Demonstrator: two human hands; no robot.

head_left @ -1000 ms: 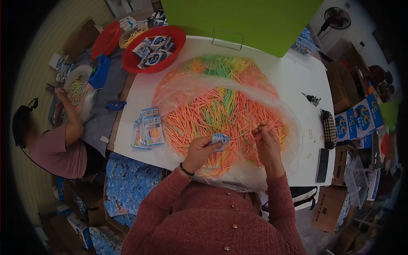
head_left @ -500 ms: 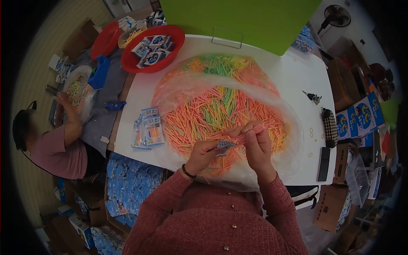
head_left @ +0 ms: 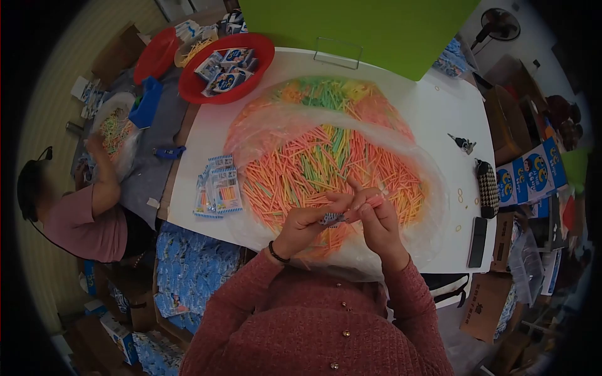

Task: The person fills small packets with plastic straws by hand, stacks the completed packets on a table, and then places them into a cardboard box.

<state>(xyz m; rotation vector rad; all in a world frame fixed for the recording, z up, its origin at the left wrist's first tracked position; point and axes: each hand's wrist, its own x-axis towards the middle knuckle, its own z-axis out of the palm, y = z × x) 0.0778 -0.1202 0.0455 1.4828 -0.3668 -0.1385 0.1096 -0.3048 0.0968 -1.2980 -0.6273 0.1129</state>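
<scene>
My left hand (head_left: 301,227) is closed on a small blue-and-white printed packet (head_left: 331,219). Close against it, my right hand (head_left: 381,227) pinches a few pink sticks (head_left: 376,200), their ends showing above the thumb. The fingers of both hands overlap around the packet's opening. Below the hands lies a heap of thin pink, yellow and green sticks (head_left: 295,169) in a large clear plastic bag (head_left: 433,188), spread wide on the table. To the left of the bag rest several flat packets (head_left: 226,188) with coloured sticks printed or showing on them.
A red basin (head_left: 263,62) with packets stands at the back left, and a green panel (head_left: 351,31) at the back. Keys (head_left: 464,144), a checked pouch (head_left: 485,188) and a phone (head_left: 478,243) lie right. A person (head_left: 88,219) works at the left table. Packets fill a box (head_left: 194,263) below.
My right hand has brought the pink sticks left and in to the packet, so the two hands now meet. The other person's hand has shifted slightly over their sticks.
</scene>
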